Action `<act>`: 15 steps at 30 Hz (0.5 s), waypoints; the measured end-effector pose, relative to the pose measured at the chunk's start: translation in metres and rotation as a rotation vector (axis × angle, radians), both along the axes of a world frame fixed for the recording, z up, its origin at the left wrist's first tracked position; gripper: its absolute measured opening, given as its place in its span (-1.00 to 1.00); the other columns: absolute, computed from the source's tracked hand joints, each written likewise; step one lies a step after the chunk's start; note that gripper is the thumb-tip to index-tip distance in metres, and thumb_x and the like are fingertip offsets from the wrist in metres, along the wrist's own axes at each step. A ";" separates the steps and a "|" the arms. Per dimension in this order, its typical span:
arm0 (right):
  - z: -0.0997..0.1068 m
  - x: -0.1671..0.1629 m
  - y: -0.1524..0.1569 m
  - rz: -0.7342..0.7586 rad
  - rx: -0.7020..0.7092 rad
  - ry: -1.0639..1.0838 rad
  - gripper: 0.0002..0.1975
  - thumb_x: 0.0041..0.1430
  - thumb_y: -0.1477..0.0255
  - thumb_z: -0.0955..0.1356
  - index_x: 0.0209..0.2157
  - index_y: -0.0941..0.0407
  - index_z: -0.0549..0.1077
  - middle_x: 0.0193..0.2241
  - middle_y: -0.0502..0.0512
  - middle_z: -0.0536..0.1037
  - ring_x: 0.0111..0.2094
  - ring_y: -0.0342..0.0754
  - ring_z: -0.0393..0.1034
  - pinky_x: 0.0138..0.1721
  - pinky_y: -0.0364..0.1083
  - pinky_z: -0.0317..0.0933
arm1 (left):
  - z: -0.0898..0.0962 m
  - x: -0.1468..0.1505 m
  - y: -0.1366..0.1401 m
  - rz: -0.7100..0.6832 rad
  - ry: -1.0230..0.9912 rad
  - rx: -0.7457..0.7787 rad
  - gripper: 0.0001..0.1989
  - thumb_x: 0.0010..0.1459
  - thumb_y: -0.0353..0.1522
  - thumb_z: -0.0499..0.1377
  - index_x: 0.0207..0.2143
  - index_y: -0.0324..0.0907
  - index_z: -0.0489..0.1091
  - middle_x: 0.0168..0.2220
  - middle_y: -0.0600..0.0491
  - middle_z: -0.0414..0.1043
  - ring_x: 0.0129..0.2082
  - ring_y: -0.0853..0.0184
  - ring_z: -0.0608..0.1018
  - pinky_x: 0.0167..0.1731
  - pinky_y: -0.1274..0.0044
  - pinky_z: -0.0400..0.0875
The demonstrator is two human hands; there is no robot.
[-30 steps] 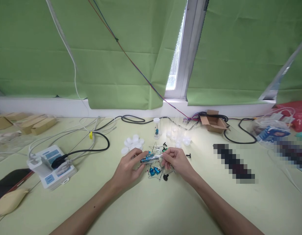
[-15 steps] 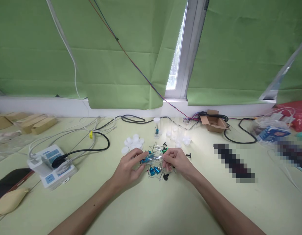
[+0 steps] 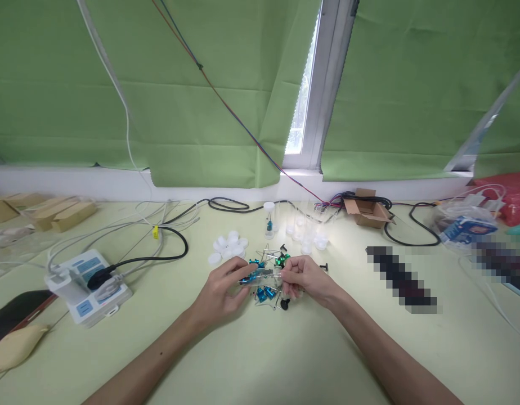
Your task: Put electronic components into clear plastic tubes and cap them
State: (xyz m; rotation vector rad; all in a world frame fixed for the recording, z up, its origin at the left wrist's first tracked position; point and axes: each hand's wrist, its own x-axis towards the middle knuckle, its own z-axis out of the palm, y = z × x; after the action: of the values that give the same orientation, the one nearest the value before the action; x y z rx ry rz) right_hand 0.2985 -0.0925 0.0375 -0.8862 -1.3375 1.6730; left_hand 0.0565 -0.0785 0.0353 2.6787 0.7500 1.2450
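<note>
A clear plastic tube [image 3: 265, 274] lies almost level between my hands, with a blue metal part [image 3: 247, 279] at its left end. My left hand [image 3: 221, 286] is closed round that end, thumb below and fingers above. At the tube's right end, my right hand [image 3: 303, 275] pinches the tip of a thin metal rod that runs into the tube; the fingers partly hide it. Under and around both hands lies a loose pile of blue metal parts [image 3: 266, 293], a green metal part [image 3: 282, 260], thin metal rods and black round-headed pieces [image 3: 284, 304].
White caps [image 3: 230, 243] lie beyond my left hand. A capped tube [image 3: 269, 220] holding a blue part stands behind the pile, near several clear tubes [image 3: 306, 233]. A small cardboard box [image 3: 368, 212] sits at the back right, a power strip [image 3: 95, 287] with cables at left.
The view has shifted very slightly. My right hand remains pinched at the tube's right end, and my left hand keeps its grip; the tube has barely moved.
</note>
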 end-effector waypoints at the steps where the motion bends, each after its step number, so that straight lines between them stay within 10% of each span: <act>1: 0.000 0.001 0.000 0.010 -0.003 -0.004 -0.57 -0.05 0.11 0.51 -0.54 0.16 0.37 -0.64 0.03 0.56 -0.70 -0.23 0.32 -0.68 -0.26 0.08 | 0.001 0.000 -0.001 -0.002 0.001 -0.007 -0.62 0.11 -0.56 0.15 -0.01 -0.15 0.43 -0.21 -0.06 0.46 -0.26 0.29 0.53 -0.30 0.48 0.47; 15: -0.003 0.010 0.003 0.145 -0.065 -0.060 -0.58 -0.11 0.21 0.56 -0.57 0.16 0.33 -0.67 0.00 0.55 -0.74 -0.25 0.29 -0.72 -0.28 0.07 | 0.002 0.002 -0.005 -0.050 0.027 -0.046 -0.63 0.14 -0.54 0.16 0.00 -0.14 0.43 -0.21 -0.07 0.47 -0.26 0.29 0.53 -0.31 0.47 0.49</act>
State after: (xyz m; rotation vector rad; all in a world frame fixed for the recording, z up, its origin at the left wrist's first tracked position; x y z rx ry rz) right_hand 0.3088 -0.0900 0.0347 -0.9012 -1.4235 1.8232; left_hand 0.0585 -0.0832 0.0368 2.6654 0.7018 1.1689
